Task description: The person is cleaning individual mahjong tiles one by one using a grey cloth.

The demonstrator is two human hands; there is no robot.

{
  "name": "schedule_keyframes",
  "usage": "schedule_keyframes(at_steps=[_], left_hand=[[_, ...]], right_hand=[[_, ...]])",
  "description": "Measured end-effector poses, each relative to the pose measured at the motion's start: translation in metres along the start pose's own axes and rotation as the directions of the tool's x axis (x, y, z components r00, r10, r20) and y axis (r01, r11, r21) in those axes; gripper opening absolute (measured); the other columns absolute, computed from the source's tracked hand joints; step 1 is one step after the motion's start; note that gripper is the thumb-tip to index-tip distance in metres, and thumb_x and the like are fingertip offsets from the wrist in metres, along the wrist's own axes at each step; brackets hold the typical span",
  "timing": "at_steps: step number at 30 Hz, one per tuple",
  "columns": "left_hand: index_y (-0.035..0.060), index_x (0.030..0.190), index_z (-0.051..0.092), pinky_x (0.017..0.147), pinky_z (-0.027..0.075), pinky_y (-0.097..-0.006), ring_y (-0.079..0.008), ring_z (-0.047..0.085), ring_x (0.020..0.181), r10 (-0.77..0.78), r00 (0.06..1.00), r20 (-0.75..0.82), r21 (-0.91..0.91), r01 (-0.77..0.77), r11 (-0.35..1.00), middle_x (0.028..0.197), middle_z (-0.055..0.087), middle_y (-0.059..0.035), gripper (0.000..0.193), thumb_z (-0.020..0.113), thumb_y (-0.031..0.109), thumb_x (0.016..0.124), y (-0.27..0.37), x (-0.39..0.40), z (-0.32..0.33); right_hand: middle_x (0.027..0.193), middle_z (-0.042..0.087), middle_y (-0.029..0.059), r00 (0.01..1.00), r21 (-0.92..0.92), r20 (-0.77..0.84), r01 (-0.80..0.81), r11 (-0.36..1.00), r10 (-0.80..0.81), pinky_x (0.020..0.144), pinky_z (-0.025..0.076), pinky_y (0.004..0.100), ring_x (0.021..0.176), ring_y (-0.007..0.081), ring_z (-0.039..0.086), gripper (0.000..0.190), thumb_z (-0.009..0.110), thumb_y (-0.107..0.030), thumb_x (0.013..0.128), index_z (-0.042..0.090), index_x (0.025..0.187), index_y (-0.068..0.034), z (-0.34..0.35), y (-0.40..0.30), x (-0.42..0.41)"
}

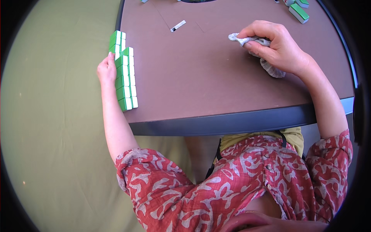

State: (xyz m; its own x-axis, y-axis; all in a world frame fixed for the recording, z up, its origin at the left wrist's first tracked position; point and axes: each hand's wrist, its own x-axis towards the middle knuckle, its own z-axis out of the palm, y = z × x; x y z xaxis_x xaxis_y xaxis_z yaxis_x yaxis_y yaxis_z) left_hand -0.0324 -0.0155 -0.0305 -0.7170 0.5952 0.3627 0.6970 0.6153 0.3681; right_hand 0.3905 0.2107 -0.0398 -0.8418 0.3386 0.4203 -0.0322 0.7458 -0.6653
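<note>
My left hand (107, 69) is at the table's left edge, its thumb against green-backed white mahjong tiles (124, 75). They stand stacked in two uneven rows along that edge, some set further in than others. The fingers of this hand are curled and partly hidden, so whether they grip a tile cannot be seen. Over the right part of the brown tabletop (185, 78), my right hand (272, 46) pinches a crumpled pale grey cloth (272, 69) between thumb and fingers. Part of the cloth hangs below the palm, and one end sticks out past the fingertips.
A small white strip (178, 26) with a dark end lies on the tabletop. More mahjong tiles (299, 13) lie at the far right. A dark rim (220, 121) borders the table in front of my body. Plain green fabric (58, 87) spreads to the left.
</note>
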Motion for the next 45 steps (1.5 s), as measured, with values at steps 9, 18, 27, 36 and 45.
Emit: schedule_keyframes(at_steps=[9,18,27,36,45], left_hand=[[0.0054,0.100,0.067,0.081,0.047,-0.0320,-0.0210,0.064,0.089,0.050,0.990,0.128,0.073,-0.060,0.996,0.093,0.067,-0.0157,0.039,0.048,0.039,0.091,0.011,0.006,0.017],[0.0005,0.106,0.064,0.081,0.047,-0.0264,-0.0128,0.060,0.092,0.335,0.935,0.117,-0.385,-0.268,0.883,0.099,0.066,-0.0092,0.026,0.061,0.015,0.085,0.216,-0.007,0.079],[0.0067,0.101,0.066,0.073,0.050,-0.0323,-0.0248,0.064,0.082,0.718,0.665,0.206,-0.226,-0.682,0.696,0.093,0.067,-0.0108,0.040,0.069,0.037,0.075,0.491,-0.083,0.171],[0.0014,0.089,0.059,0.068,0.050,-0.0412,-0.0333,0.062,0.078,0.642,0.757,0.125,-0.270,-0.597,0.756,0.080,0.064,-0.0155,0.054,0.075,0.043,0.059,0.560,-0.123,0.216],[-0.0004,0.111,0.047,0.073,0.052,-0.0255,-0.0133,0.060,0.083,0.436,0.889,0.142,-0.857,-0.109,0.503,0.099,0.059,-0.0081,0.063,0.080,0.005,0.057,0.460,-0.123,0.150]], right_hand=[[0.087,0.064,0.0123,0.998,0.005,-0.003,-0.069,0.998,0.069,0.074,0.049,0.0318,0.078,0.0232,0.061,0.019,0.060,-0.012,0.083,0.064,0.098,-0.002,-0.010,0.011,-0.003],[0.080,0.064,0.0094,0.893,0.029,0.322,-0.341,0.939,0.315,0.068,0.049,0.0280,0.074,0.0156,0.061,0.023,0.064,-0.019,0.081,0.064,0.098,-0.003,-0.088,0.036,-0.018],[0.076,0.062,0.0012,0.721,0.412,-0.610,-0.065,0.909,0.328,0.060,0.044,0.0205,0.067,0.0061,0.054,0.021,0.062,-0.020,0.085,0.065,0.093,0.000,-0.215,0.063,-0.034],[0.077,0.062,0.0009,0.452,0.410,-0.824,0.056,0.911,0.343,0.063,0.044,0.0210,0.069,0.0060,0.054,0.028,0.061,-0.027,0.087,0.064,0.089,0.001,-0.247,0.086,-0.049],[0.115,0.058,0.0139,0.969,0.162,-0.245,0.059,0.985,-0.018,0.093,0.040,0.0355,0.105,0.0244,0.054,0.025,0.052,-0.019,0.083,0.066,0.099,-0.006,-0.161,0.069,-0.034]])
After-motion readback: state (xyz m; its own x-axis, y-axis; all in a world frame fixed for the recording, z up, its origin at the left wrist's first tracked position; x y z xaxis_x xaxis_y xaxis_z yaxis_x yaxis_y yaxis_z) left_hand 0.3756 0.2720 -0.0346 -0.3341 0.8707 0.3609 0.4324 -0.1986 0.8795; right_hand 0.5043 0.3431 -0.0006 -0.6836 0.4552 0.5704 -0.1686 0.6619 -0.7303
